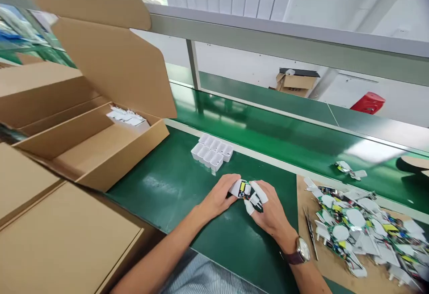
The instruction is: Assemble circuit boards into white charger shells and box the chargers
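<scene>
Over the green mat in front of me, my two hands meet around a small charger assembly. My left hand is closed, its thumb and fingers gripping a white plastic housing. Against that housing sits a small circuit board with a yellow-wrapped part. My right hand closes around the board's other side, where white plastic pieces stick out. Fingers hide part of the board, and I cannot tell how far it is inside the housing. Beyond my hands, several white plastic housings stand in rows.
An open cardboard box with white parts stands left, a closed carton nearer. On the right, cardboard bears a pile of circuit board assemblies and tweezers. Another assembly lies on the green belt.
</scene>
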`<state>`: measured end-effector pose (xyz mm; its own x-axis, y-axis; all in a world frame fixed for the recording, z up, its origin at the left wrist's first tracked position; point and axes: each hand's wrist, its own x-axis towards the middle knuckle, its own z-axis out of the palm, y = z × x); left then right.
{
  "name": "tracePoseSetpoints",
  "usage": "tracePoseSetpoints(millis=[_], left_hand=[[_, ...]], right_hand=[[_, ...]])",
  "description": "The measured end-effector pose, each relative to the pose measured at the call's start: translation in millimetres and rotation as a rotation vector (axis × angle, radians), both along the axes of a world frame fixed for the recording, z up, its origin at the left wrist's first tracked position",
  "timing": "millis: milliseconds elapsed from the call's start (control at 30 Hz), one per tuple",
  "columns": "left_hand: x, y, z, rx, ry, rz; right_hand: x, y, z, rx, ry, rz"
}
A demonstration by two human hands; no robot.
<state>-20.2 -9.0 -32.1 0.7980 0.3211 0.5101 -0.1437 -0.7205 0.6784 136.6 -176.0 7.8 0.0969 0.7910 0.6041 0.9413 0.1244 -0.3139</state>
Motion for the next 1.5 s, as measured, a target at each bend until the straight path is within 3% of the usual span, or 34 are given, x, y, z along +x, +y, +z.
tracePoseSetpoints(millis=[333,567,700,967,1267,1500], left_hand=[[-1,-2,-1.8,-0.002,0.054,0.039],[-1,-4,6.6,-0.030,0.098,-0.044],[-3,-5,10.3,-0.183,0.197,-0.064],[-6,-7,15.4,-0.452,0.228,-0.054],[-7,-10,13.4,-0.346,0.166,-0.117],[-7,-11,20.2,-0.320,0.138,-0.129]], right_hand=[[-8,1,-7.7,-0.006,-0.008,-0.020],[-6,-4,6.4,0.034,0.198,-0.026],[2,-7,6.8,0.017,0.369,0.014],[0,2,-12.7,-0.079,0.205,0.084],[-4,10,-27.3,-0.076,0.193,0.081],[-6,7,-20.5,-0.047,0.236,0.021]])
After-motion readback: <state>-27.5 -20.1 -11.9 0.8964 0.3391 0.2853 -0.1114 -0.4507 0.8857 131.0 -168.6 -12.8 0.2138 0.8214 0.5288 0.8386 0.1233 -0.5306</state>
